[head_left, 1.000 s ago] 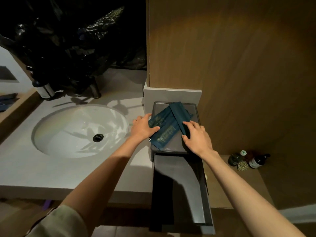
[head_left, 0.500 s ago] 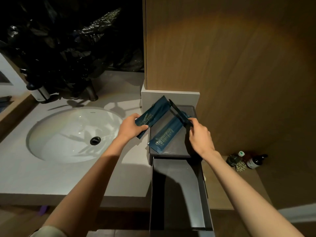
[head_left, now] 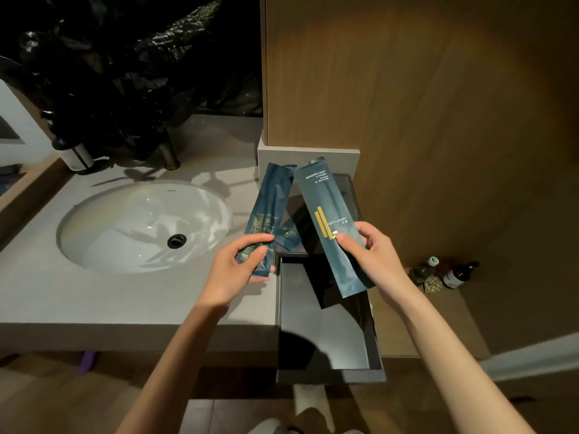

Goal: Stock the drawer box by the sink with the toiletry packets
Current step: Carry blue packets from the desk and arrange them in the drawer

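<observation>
Head view, nearest first: the drawer (head_left: 329, 375) of the drawer box stands pulled out toward the person, past the edge of the countertop (head_left: 78, 296). Above its rear end, the right hand (head_left: 372, 258) grasps a wide teal packet (head_left: 329, 220) printed in gold, thumb on the face and fingers behind. This packet is tilted, with its lower end over the drawer. The left hand (head_left: 233, 277) pinches the lower end of a narrow teal packet (head_left: 266, 214) over the countertop, just beside the box. Between the two, a third packet (head_left: 286, 236) lies partly hidden on the dark top of the drawer box (head_left: 347, 195). To the left, a white sink (head_left: 141, 227) is set into the countertop, with a faucet (head_left: 169, 155) behind it. To the right, small bottles (head_left: 457, 275) stand on a lower shelf (head_left: 438, 324). Crumpled black plastic (head_left: 125, 73) fills the far left, and a wood panel (head_left: 407, 89) rises behind the box.
</observation>
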A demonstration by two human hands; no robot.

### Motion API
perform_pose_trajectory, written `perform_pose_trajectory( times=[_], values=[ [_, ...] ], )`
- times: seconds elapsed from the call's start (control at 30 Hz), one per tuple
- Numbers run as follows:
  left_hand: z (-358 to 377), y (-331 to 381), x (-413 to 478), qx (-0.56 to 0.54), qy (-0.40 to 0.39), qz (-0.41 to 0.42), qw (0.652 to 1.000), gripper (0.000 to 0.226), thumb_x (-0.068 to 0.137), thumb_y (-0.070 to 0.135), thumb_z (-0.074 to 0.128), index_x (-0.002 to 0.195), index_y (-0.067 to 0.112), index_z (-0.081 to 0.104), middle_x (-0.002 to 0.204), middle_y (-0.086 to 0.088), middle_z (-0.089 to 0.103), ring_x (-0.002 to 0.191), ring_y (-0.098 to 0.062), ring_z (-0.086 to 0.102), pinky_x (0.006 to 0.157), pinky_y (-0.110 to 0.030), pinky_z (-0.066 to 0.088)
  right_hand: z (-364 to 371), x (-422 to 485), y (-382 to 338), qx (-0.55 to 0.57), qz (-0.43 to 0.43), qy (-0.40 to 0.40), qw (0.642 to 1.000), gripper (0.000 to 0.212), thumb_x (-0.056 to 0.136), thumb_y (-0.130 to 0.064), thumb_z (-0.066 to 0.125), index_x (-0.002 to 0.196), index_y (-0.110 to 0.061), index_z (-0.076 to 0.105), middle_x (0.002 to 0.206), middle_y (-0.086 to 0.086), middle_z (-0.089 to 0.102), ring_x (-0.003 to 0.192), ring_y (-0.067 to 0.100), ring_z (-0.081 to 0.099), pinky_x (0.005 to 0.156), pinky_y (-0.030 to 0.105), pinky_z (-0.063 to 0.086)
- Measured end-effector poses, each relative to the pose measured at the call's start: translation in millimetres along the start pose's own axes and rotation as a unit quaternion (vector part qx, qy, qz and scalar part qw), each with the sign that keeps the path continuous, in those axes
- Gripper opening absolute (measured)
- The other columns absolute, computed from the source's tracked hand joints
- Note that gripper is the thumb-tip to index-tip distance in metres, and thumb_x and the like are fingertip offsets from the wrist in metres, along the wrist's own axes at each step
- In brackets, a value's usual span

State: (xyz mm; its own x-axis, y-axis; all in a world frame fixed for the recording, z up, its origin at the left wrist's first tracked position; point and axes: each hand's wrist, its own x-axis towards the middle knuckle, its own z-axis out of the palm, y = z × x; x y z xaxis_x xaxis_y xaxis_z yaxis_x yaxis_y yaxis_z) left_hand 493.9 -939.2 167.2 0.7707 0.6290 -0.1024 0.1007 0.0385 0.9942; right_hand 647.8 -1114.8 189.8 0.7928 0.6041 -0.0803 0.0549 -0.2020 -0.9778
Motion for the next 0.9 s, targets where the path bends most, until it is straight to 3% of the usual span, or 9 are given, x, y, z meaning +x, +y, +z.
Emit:
perform_pose_trajectory(
  times=[0.13,0.27,0.47,0.6,0.7,0.8,0.9],
  values=[
    [11,-21,-30,0.022,0.029,0.008,0.999,0.025,0.091,0.009,0.06,0.103,0.028,0.071,0.107,0.015,0.067,0.096,-0.01,0.068,0.079,-0.027,0.057,9,-30,11,-0.001,0.015,-0.017,1.0,0.016,0.095,-0.021,0.057,0.105,-0.014,0.065,0.095,0.0,0.071,0.084,0.006,0.065,0.07,0.015,0.049],
    [16,-39,-53,0.056,0.053,0.043,0.996,0.027,0.09,0.008,0.061,0.103,0.031,0.069,0.105,0.018,0.067,0.099,0.01,0.06,0.083,-0.008,0.047,11,-57,20,-0.009,0.032,-0.03,0.999,0.015,0.096,-0.022,0.055,0.104,-0.017,0.067,0.099,0.002,0.073,0.092,0.013,0.068,0.078,0.024,0.051],
    [4,-61,-67,0.091,0.115,0.044,0.988,0.024,0.091,0.008,0.06,0.108,0.022,0.069,0.112,0.001,0.067,0.098,0.001,0.059,0.069,-0.003,0.046,-7,-85,25,-0.03,0.063,-0.064,0.996,0.008,0.093,-0.013,0.058,0.097,-0.012,0.065,0.074,-0.002,0.072,0.067,0.005,0.066,0.061,0.015,0.049],
    [-5,-78,-71,0.134,0.143,0.019,0.98,0.026,0.092,0.013,0.059,0.111,0.028,0.067,0.117,0.0,0.063,0.102,-0.01,0.058,0.071,-0.015,0.049,-16,-94,31,-0.074,0.126,-0.092,0.985,0.009,0.093,-0.016,0.06,0.1,-0.012,0.064,0.082,0.002,0.073,0.067,0.007,0.068,0.057,0.017,0.051],
    [-4,-91,-72,0.148,0.127,-0.015,0.981,0.029,0.091,0.012,0.06,0.118,0.022,0.065,0.124,-0.005,0.059,0.107,-0.016,0.055,0.072,-0.018,0.049,-17,-94,40,-0.126,0.152,-0.09,0.976,0.011,0.094,-0.018,0.058,0.102,-0.013,0.062,0.088,0.004,0.072,0.07,0.008,0.068,0.062,0.02,0.052],
    [3,-100,-73,0.163,0.114,-0.031,0.98,0.032,0.09,0.013,0.062,0.121,0.021,0.063,0.125,-0.008,0.057,0.11,-0.021,0.056,0.077,-0.023,0.051,-10,-86,57,-0.2,0.141,-0.054,0.968,0.013,0.095,-0.021,0.055,0.106,-0.018,0.061,0.095,0.007,0.071,0.086,0.019,0.068,0.079,0.036,0.053],
    [13,-103,-73,0.148,0.106,-0.045,0.982,0.037,0.085,0.019,0.069,0.121,0.023,0.062,0.123,-0.007,0.059,0.108,-0.019,0.057,0.088,-0.03,0.052,7,-75,68,-0.188,0.139,-0.03,0.972,0.013,0.097,-0.019,0.052,0.109,-0.02,0.056,0.102,0.007,0.07,0.094,0.022,0.066,0.083,0.039,0.053]
  ],
)
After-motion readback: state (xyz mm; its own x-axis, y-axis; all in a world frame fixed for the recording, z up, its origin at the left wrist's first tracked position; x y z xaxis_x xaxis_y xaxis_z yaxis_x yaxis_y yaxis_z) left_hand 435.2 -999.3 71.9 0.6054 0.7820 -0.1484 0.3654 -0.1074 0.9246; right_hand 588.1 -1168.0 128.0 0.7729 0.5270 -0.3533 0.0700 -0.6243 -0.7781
